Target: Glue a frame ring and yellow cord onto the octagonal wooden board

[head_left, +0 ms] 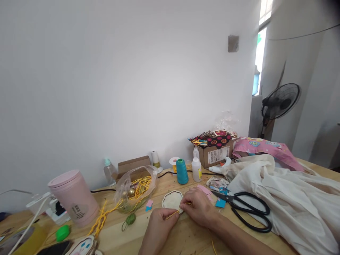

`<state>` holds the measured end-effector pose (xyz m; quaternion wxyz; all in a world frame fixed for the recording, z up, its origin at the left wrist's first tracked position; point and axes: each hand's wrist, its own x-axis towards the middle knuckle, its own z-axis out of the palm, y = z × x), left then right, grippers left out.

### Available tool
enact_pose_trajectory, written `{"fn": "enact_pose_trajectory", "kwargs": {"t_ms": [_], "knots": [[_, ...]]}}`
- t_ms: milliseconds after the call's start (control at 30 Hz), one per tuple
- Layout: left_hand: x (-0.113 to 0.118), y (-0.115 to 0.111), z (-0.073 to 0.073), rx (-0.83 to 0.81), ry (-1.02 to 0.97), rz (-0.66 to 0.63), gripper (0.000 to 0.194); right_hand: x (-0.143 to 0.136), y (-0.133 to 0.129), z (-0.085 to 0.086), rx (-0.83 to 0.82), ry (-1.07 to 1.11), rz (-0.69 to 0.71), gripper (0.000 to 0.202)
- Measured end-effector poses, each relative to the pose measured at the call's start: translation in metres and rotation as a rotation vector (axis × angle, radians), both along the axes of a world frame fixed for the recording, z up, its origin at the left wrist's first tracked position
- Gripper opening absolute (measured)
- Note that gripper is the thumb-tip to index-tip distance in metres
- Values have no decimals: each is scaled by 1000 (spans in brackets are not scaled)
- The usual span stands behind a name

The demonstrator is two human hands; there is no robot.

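My left hand (162,225) and my right hand (198,207) meet near the front middle of the wooden table. A yellow cord (172,215) is pinched between the thumb and fingers of my left hand. The fingers of my right hand are closed on the same cord, close to the edge of a cream, scalloped-edge piece (172,200). That piece lies just beyond both hands, and its near right edge is partly hidden by my right fingers. A loose end of yellow cord hangs below my right wrist.
Black-handled scissors (251,209) and white cloth (297,198) lie to the right. Behind stand a teal thread cone (182,171), a glue bottle (197,170) and a cardboard box (217,156). A pink canister (75,198) and a bag of yellow cord (139,187) are left.
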<state>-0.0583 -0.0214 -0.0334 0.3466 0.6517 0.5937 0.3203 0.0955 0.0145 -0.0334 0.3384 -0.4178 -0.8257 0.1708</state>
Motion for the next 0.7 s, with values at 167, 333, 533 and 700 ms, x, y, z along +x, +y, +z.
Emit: {"fn": "enact_pose_trajectory", "kwargs": {"t_ms": [167,333,533,700], "knots": [[-1,1,-1,10,-18,32,27,-1,1,-1,-3,2,11,9],[-2,3,-5,43,-32,93,32,-1,1,-1,17,13,30,10],[1,0,0,65,-24,-21,27,0,-1,2,19,-14,51,9],[2,0,-2,47,24,-9,29,-1,-2,2,0,-44,29,11]]}}
